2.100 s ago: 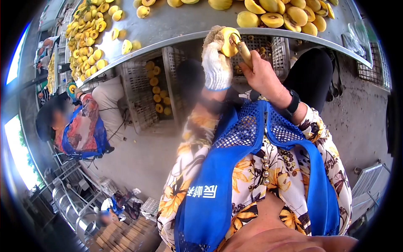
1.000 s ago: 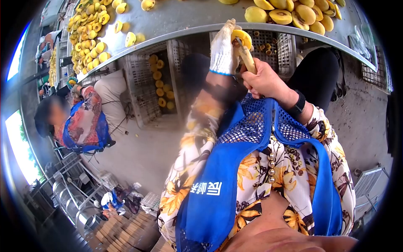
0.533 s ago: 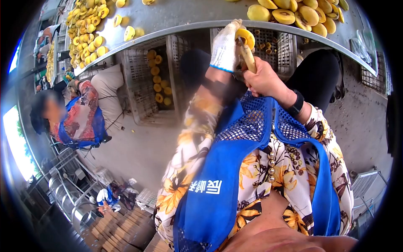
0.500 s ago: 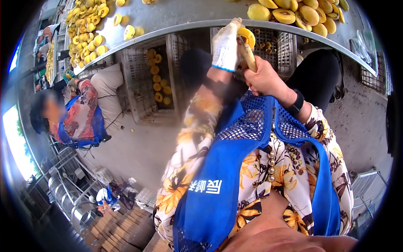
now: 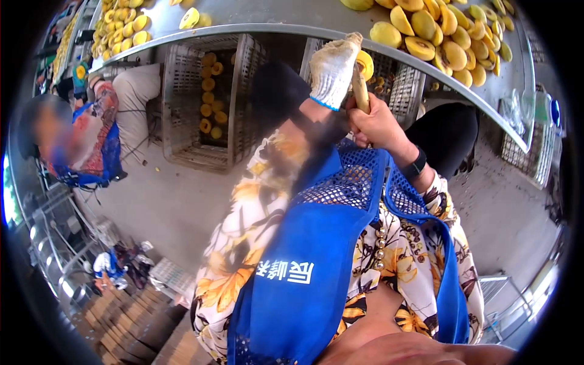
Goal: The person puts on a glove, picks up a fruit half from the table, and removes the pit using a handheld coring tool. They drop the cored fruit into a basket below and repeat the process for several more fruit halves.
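My left hand (image 5: 333,68), in a white glove with a blue cuff, is closed around a yellow fruit half (image 5: 365,64) just below the metal table edge. My right hand (image 5: 378,123), bare and with a dark band at the wrist, grips the pale handle of a tool (image 5: 361,90). The tool's upper end meets the fruit beside the glove; its tip is hidden. Several yellow fruit halves (image 5: 454,55) lie heaped on the metal table (image 5: 286,13) above my hands.
Below the table stand a crate (image 5: 167,115) with several fruit halves and another crate (image 5: 406,91) behind my hands. A seated co-worker (image 5: 91,134) is at the left. A clear plastic bag (image 5: 514,112) lies at the table's right end. Stacked brown boxes (image 5: 131,316) are at the lower left.
The whole view has shifted, with the crates and co-worker now further left. Less of the fruit half shows beside the glove, and the tool handle stands more upright. Both hands keep their holds.
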{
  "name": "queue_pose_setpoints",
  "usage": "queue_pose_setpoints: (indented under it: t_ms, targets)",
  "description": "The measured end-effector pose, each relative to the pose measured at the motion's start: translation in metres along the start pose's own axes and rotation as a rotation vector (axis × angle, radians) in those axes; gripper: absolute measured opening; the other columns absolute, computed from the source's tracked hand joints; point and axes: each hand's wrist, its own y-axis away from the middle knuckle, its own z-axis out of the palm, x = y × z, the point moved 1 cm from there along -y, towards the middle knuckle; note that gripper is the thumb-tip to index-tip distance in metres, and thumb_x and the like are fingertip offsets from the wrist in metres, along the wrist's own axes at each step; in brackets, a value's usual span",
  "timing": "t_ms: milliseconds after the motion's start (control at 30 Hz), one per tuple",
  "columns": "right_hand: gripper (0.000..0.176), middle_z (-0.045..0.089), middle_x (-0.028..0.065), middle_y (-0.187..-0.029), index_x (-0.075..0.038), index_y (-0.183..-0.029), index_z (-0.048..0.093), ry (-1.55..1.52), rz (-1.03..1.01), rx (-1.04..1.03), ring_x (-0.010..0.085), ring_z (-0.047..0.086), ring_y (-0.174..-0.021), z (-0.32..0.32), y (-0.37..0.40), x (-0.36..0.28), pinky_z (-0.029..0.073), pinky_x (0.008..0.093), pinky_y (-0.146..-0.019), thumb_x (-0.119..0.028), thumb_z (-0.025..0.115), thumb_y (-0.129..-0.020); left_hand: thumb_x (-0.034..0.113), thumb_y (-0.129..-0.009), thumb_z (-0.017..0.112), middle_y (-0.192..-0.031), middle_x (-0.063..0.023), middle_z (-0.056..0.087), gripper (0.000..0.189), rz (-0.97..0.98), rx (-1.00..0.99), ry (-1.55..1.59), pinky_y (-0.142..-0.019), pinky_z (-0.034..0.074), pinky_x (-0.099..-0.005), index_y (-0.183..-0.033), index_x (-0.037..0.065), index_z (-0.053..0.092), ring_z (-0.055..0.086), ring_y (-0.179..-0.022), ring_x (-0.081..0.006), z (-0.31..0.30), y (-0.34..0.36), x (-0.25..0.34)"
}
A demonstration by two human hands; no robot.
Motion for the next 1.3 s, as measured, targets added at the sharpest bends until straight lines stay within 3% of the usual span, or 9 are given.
queue_pose_setpoints:
  t_ms: [100, 167, 467, 733, 833, 933, 967, 1200, 1300]
  targets:
    - [0.014, 0.043, 0.0026, -0.055, -0.006, -0.096, 0.042, -0.072, 0.030, -0.041, 0.0079, 0.034, -0.037, 0.001, 0.001, -0.001, 0.030, 0.0232, -0.034, -0.002, 0.046, -0.083, 0.025, -0.081, 0.060, -0.081, -0.0124, 0.063, 0.033, -0.171, -0.045, -0.189, -0.065, 0.049, -0.0334, -0.102, -0.001, 0.057, 0.061, -0.072, -0.0231, -0.007, -0.009, 0.000]
    - [0.015, 0.042, 0.0026, -0.055, -0.006, -0.097, 0.042, -0.047, -0.034, -0.069, 0.0077, 0.034, -0.037, -0.001, 0.001, 0.002, 0.030, 0.0227, -0.034, -0.002, 0.046, -0.083, 0.032, -0.087, 0.058, -0.085, -0.0115, 0.064, 0.038, -0.929, -0.090, 0.488, -0.067, 0.050, -0.0306, -0.105, -0.001, 0.056, 0.062, -0.075, -0.0181, -0.016, -0.021, 0.034]
    - [0.019, 0.044, 0.0030, -0.059, -0.005, -0.100, 0.043, -0.162, -0.013, -0.187, 0.0063, 0.032, -0.036, -0.001, -0.008, 0.001, 0.027, 0.0209, -0.033, -0.001, 0.048, -0.082, 0.026, -0.089, 0.058, -0.085, -0.0084, 0.062, 0.029, -0.833, -0.004, 0.898, -0.065, 0.049, -0.0257, -0.098, -0.001, 0.059, 0.059, -0.074, -0.0146, -0.027, -0.006, 0.023]
    - [0.012, 0.050, 0.0031, -0.063, -0.004, -0.094, 0.045, 0.755, -0.727, 0.376, 0.0098, 0.042, -0.038, 0.000, -0.026, 0.036, 0.036, 0.0260, -0.037, -0.004, 0.047, -0.083, 0.025, -0.084, 0.062, -0.077, -0.0080, 0.061, 0.025, -0.879, 0.114, 0.819, -0.058, 0.047, -0.0266, -0.088, 0.001, 0.060, 0.057, -0.065, -0.0146, -0.016, -0.006, 0.026]
    - [0.013, 0.048, 0.0040, -0.061, -0.005, -0.095, 0.044, 0.385, -0.240, 0.186, 0.0108, 0.040, -0.038, 0.004, -0.017, 0.022, 0.035, 0.0275, -0.037, -0.002, 0.045, -0.082, 0.027, -0.086, 0.059, -0.074, -0.0086, 0.061, 0.027, -0.965, 0.060, 0.893, -0.059, 0.047, -0.0270, -0.091, 0.000, 0.059, 0.059, -0.066, -0.0164, -0.021, -0.004, 0.032]
    - [0.014, 0.045, 0.0040, -0.059, -0.006, -0.095, 0.043, 0.002, 0.097, -0.043, 0.0105, 0.037, -0.037, 0.014, 0.001, -0.010, 0.034, 0.0270, -0.035, -0.001, 0.044, -0.082, 0.027, -0.085, 0.060, -0.073, -0.0078, 0.061, 0.028, -0.162, 0.016, 0.068, -0.057, 0.046, -0.0272, -0.088, -0.001, 0.059, 0.058, -0.064, -0.0146, -0.022, 0.002, 0.016]
    - [0.017, 0.044, 0.0037, -0.057, -0.007, -0.097, 0.042, -0.045, 0.123, -0.058, 0.0090, 0.035, -0.037, 0.013, 0.000, -0.008, 0.032, 0.0251, -0.035, 0.000, 0.044, -0.082, 0.027, -0.085, 0.060, -0.073, -0.0070, 0.061, 0.029, -0.517, 0.103, 0.383, -0.056, 0.046, -0.0272, -0.084, -0.002, 0.060, 0.056, -0.062, -0.0130, -0.019, -0.002, 0.021]
    - [0.020, 0.044, 0.0033, -0.060, -0.007, -0.101, 0.040, 0.024, 0.025, -0.020, 0.0078, 0.034, -0.037, 0.012, -0.006, 0.007, 0.030, 0.0232, -0.034, 0.000, 0.044, -0.082, 0.031, -0.083, 0.063, -0.071, -0.0060, 0.060, 0.029, -0.946, 0.093, 0.979, -0.053, 0.043, -0.0267, -0.081, 0.002, 0.061, 0.053, -0.059, -0.0119, -0.007, 0.003, 0.004]
    - [0.018, 0.042, 0.0018, -0.059, -0.007, -0.101, 0.040, -0.191, 0.101, -0.190, 0.0066, 0.032, -0.036, 0.004, -0.003, 0.003, 0.029, 0.0220, -0.034, -0.002, 0.045, -0.085, 0.029, -0.081, 0.066, -0.072, -0.0063, 0.060, 0.027, -0.676, 0.107, 0.693, -0.051, 0.043, -0.0261, -0.083, 0.002, 0.063, 0.053, -0.058, -0.0122, -0.013, 0.000, 0.012]
